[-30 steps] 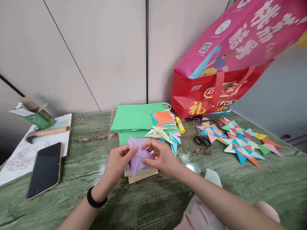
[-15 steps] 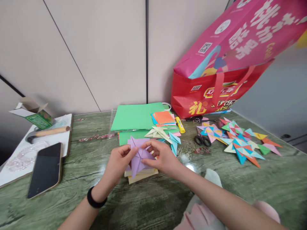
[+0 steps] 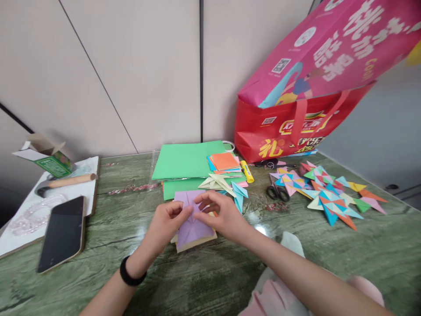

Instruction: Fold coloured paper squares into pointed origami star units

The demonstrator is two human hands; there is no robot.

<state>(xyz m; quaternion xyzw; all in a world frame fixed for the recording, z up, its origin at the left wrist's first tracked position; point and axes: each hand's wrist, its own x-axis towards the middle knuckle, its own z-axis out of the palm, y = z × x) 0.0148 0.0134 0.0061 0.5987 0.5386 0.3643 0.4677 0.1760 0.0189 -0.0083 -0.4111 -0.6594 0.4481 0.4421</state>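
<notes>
A creased purple sheet of origami paper [image 3: 196, 231] lies over a stack of cream paper [image 3: 194, 245] on the green table. My left hand [image 3: 169, 221] pinches the sheet's left side, thumb near the central crease. Over the right side, my right hand [image 3: 221, 215] is curled with its thumb and fingertips on the paper. The fingertips of both hands nearly meet along the middle fold. Just behind them lie pale green folded pieces [image 3: 215, 181] and a blue folded piece [image 3: 240, 195].
Green card sheets [image 3: 187, 160] carry a pile of orange and other squares [image 3: 225, 161], beside a yellow glue stick [image 3: 247, 171]. Scissors [image 3: 278, 193] and colourful paper stars [image 3: 332, 202] are at right, below a red bag [image 3: 253, 127]. A phone [image 3: 62, 235] and hammer [image 3: 66, 182] lie left.
The purple paper has gone from a raised, pointed shape to a flatter one with its lower part spread out. Both hands have shifted only slightly.
</notes>
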